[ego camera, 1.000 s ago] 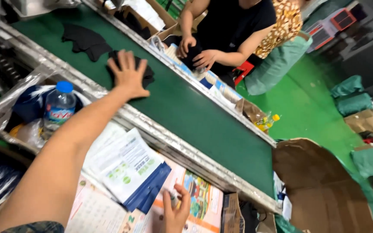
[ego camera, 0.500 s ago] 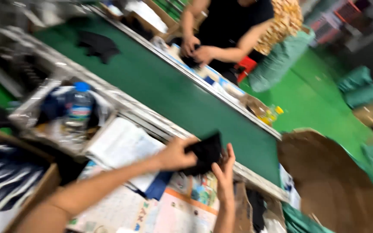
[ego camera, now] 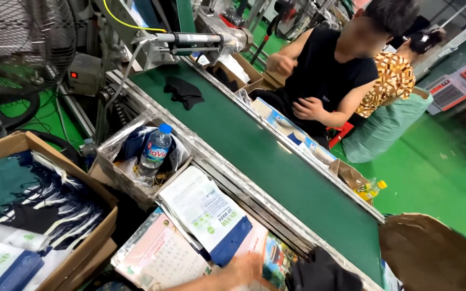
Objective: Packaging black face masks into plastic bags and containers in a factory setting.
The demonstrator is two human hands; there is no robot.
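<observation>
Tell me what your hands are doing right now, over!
One hand low on the papers, blurred, which one unclear. Black cloth beside it, at the belt edge; touching or not, cannot tell. Other hand out of view.

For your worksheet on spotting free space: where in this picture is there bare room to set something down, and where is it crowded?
The green conveyor belt is bare from the black cloth piece far up it down to its near end. Crowded: the near bench, covered by the stack of packets, calendar sheet, bottle box, dark fabric and a blurred hand.
</observation>
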